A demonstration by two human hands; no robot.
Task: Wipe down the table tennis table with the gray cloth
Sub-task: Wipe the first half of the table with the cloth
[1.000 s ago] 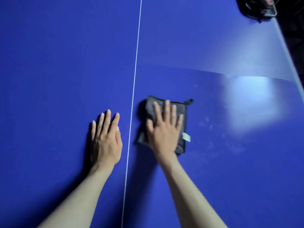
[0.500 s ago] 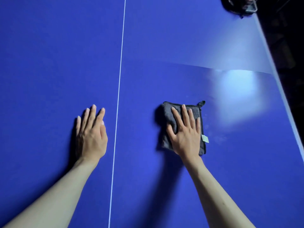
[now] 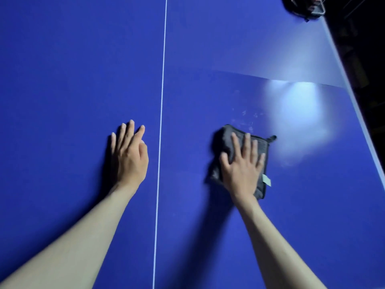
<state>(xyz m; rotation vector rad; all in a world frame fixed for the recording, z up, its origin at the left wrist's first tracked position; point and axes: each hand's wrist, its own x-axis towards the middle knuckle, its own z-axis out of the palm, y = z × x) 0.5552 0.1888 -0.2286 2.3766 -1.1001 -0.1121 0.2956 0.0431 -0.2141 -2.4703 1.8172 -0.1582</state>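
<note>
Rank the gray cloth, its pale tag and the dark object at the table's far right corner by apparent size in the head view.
1. gray cloth, largest.
2. dark object, smaller, though farther away and cut off by the frame.
3. pale tag, smallest.

The table [image 3: 83, 69] is deep blue, split by a thin white centre line [image 3: 161, 113] and edged pale at the right. The folded cloth [image 3: 227, 140] is dark gray with a pale green tag [image 3: 266, 180].

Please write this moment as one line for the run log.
step: wiping | right hand: flat on gray cloth | left hand: flat on table | smudges: beyond cloth
</note>
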